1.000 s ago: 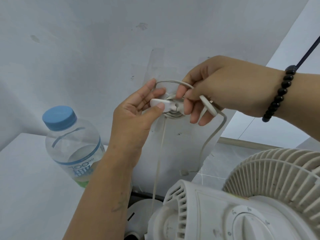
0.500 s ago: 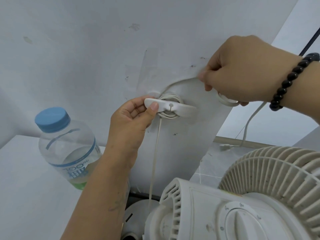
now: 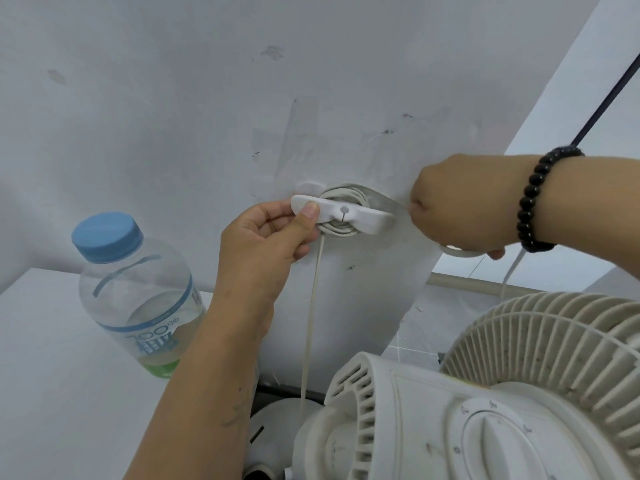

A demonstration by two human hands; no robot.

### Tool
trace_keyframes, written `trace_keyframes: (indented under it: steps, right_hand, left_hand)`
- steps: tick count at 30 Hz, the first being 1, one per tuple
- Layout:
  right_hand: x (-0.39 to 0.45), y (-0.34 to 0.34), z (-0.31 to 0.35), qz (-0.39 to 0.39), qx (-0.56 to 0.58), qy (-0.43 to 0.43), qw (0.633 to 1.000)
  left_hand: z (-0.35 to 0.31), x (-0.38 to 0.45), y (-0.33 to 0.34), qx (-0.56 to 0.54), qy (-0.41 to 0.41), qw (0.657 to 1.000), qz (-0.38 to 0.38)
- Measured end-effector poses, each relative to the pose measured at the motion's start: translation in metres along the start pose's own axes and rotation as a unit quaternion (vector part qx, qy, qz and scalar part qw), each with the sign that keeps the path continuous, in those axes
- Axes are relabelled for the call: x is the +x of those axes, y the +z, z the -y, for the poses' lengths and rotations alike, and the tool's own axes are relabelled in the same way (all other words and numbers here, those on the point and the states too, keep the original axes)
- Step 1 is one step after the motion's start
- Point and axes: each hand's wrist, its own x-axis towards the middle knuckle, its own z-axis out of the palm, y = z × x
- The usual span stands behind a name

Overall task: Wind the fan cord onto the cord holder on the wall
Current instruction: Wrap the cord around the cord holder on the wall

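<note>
A white cord holder [image 3: 349, 216] sticks out from the white wall, with several turns of the white fan cord [image 3: 313, 306] coiled behind its flat bar. My left hand [image 3: 270, 244] pinches the bar's left end between thumb and fingers. My right hand [image 3: 460, 206], with a black bead bracelet on the wrist, grips the cord just right of the holder, close to the wall. One strand hangs straight down from the coil to the white fan [image 3: 485, 410] at the lower right. A loose loop of cord shows under my right hand.
A clear water bottle [image 3: 138, 299] with a blue cap stands on the white ledge at the left. A thin black line [image 3: 602, 102] runs up the right side. Grey tiled floor shows behind the fan grille.
My right hand has come down from above the holder to its right side, carrying the cord round the coil. My left hand has stayed pinching the bar's left end.
</note>
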Motion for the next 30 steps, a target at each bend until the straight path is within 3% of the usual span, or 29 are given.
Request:
trace_keyframes:
  steps: [4,6,10,13,19,30]
  right_hand:
    - [0.006,0.01,0.0,0.068,0.045,-0.014,0.997]
    - [0.004,0.012,0.002,0.103,0.045,-0.02,0.993]
    - [0.002,0.018,0.004,0.05,0.064,-0.049,0.996]
    - [0.0,0.016,0.006,0.06,0.066,-0.06,0.994]
    - [0.003,0.014,0.005,0.187,0.104,-0.076,0.974]
    - [0.001,0.018,0.007,0.191,0.146,-0.149,0.959]
  left_hand:
    - [-0.002,-0.001,-0.002,-0.006,-0.037,0.999,0.001]
    - [-0.005,-0.003,-0.003,-0.006,-0.077,0.996,0.041]
    - [-0.01,-0.008,-0.002,0.002,-0.159,0.973,0.17]
    - [-0.01,-0.009,0.001,0.008,-0.195,0.954,0.229]
    - [-0.007,-0.012,0.003,0.031,-0.184,0.949,0.253]
    - [-0.005,-0.015,0.013,0.103,-0.148,0.954,0.238]
